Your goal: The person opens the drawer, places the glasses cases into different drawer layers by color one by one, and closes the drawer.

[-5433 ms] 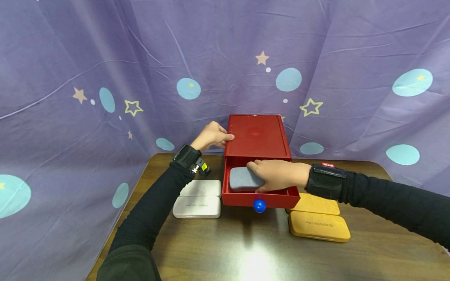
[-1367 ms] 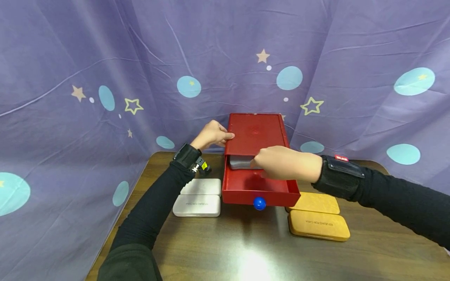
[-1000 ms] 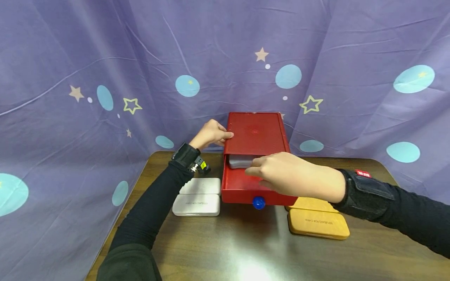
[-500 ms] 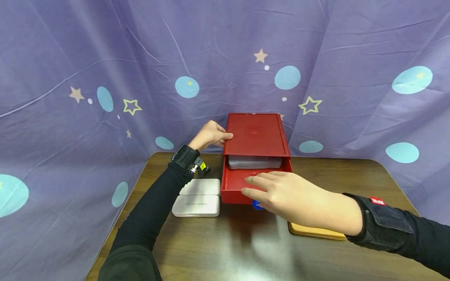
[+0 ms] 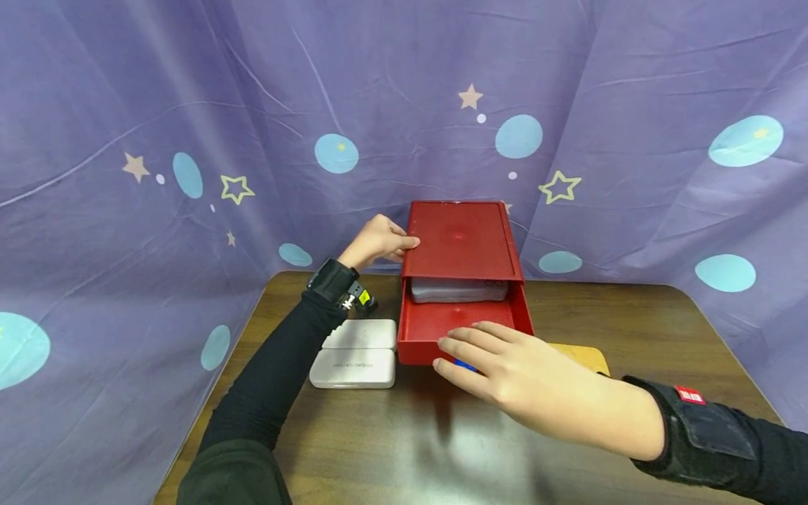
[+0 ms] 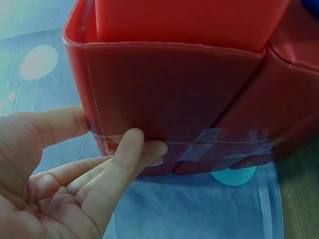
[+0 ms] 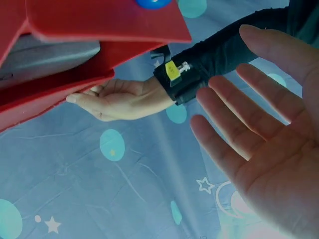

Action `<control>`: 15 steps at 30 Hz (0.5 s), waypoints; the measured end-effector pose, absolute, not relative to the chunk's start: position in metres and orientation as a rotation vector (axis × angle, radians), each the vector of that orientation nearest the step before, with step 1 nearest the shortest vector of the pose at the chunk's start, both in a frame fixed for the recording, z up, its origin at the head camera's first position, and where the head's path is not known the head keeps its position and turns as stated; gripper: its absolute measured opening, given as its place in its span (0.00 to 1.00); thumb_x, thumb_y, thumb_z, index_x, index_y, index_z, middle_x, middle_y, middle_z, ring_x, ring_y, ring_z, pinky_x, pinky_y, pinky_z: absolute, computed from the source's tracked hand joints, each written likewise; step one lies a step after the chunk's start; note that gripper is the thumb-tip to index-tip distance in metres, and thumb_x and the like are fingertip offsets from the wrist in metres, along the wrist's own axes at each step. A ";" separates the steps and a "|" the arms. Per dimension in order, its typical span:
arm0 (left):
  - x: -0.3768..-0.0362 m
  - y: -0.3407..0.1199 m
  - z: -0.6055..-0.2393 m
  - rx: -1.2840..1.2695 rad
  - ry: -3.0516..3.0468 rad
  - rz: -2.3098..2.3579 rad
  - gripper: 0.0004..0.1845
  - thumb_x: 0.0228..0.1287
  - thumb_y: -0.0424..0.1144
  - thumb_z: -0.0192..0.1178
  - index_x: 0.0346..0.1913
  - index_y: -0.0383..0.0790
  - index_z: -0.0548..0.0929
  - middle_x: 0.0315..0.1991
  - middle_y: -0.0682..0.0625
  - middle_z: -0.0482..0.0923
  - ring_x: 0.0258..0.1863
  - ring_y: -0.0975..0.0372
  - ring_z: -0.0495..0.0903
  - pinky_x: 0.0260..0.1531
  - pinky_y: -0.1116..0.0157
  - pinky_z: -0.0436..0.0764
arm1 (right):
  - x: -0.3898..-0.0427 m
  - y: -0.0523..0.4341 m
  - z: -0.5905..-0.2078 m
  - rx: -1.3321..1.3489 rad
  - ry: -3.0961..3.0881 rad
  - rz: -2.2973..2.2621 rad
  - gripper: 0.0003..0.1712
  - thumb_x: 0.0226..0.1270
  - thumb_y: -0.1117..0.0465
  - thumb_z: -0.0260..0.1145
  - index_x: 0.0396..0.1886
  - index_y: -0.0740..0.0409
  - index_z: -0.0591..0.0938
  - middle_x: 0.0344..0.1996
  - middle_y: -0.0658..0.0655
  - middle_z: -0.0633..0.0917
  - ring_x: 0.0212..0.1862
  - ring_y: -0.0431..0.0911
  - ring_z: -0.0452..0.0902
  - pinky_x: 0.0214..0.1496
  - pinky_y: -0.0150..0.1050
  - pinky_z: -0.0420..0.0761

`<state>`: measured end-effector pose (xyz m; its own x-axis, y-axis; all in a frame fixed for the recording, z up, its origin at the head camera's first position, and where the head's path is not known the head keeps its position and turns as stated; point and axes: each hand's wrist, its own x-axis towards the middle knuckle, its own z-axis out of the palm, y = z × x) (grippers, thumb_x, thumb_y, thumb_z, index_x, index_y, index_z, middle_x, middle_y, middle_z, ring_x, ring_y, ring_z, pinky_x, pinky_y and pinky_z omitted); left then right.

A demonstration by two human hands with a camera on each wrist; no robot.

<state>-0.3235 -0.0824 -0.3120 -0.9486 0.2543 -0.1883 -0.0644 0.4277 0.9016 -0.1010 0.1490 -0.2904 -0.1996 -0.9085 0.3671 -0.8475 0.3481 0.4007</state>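
Here the right hand (image 5: pixel 505 368), grip spread, hovers at the drawer (image 5: pixel 463 326) front edge; left hand (image 5: pixel 377 242) clasps the box (image 5: pixel 461 242) edge.

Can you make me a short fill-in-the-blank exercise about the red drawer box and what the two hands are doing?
1. The grey case lies inside the open ____ of the red box.
2. The ____ hand holds the box's side.
3. The right hand, fingers straight, is in front of the drawer's ____ knob.
4. Two ____ cases lie left of the drawer.

Missing words: drawer; left; blue; white
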 end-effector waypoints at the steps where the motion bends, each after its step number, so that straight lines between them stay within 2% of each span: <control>1: -0.323 -0.082 -0.312 0.165 2.383 1.535 0.17 0.64 0.33 0.70 0.49 0.20 0.85 0.31 0.43 0.85 0.23 0.60 0.87 0.40 0.59 0.91 | -0.100 0.149 -0.293 1.526 -2.062 -0.160 0.20 0.65 0.71 0.65 0.57 0.58 0.82 0.53 0.58 0.87 0.55 0.51 0.83 0.58 0.44 0.85; 2: -0.323 -0.082 -0.312 0.164 2.379 1.540 0.17 0.64 0.32 0.70 0.50 0.20 0.85 0.30 0.44 0.85 0.22 0.61 0.86 0.40 0.58 0.91 | -0.099 0.149 -0.295 1.527 -2.050 -0.174 0.18 0.72 0.71 0.56 0.57 0.58 0.82 0.54 0.58 0.86 0.56 0.51 0.83 0.58 0.44 0.85; 3: -0.323 -0.082 -0.311 0.163 2.375 1.544 0.17 0.65 0.32 0.69 0.50 0.20 0.84 0.30 0.44 0.85 0.22 0.61 0.86 0.41 0.58 0.91 | -0.099 0.149 -0.298 1.525 -2.033 -0.190 0.20 0.77 0.70 0.48 0.56 0.58 0.82 0.54 0.59 0.86 0.56 0.51 0.83 0.59 0.44 0.85; 5: -0.323 -0.082 -0.311 0.164 2.373 1.542 0.18 0.65 0.32 0.69 0.51 0.20 0.84 0.30 0.44 0.85 0.22 0.62 0.86 0.43 0.56 0.91 | -0.098 0.149 -0.303 1.520 -2.000 -0.221 0.30 0.82 0.68 0.32 0.56 0.57 0.83 0.54 0.59 0.86 0.56 0.50 0.83 0.59 0.44 0.85; 6: -0.323 -0.082 -0.311 0.164 2.373 1.542 0.18 0.65 0.33 0.69 0.51 0.20 0.84 0.31 0.43 0.85 0.22 0.62 0.86 0.44 0.56 0.91 | -0.098 0.148 -0.306 1.514 -1.983 -0.240 0.33 0.83 0.68 0.28 0.55 0.56 0.83 0.54 0.58 0.86 0.55 0.50 0.83 0.59 0.43 0.85; 11: -0.323 -0.083 -0.311 0.181 2.392 1.524 0.18 0.66 0.34 0.68 0.51 0.21 0.85 0.40 0.36 0.87 0.25 0.62 0.86 0.42 0.58 0.91 | -0.096 0.147 -0.317 1.507 -1.930 -0.337 0.33 0.84 0.69 0.28 0.55 0.55 0.84 0.55 0.59 0.86 0.56 0.50 0.84 0.60 0.43 0.85; 15: -0.323 -0.083 -0.312 0.186 2.403 1.506 0.19 0.67 0.34 0.68 0.53 0.21 0.84 0.47 0.31 0.86 0.34 0.56 0.89 0.47 0.54 0.89 | -0.097 0.148 -0.328 1.509 -1.899 -0.410 0.33 0.84 0.70 0.30 0.55 0.55 0.84 0.56 0.60 0.86 0.58 0.50 0.83 0.61 0.43 0.85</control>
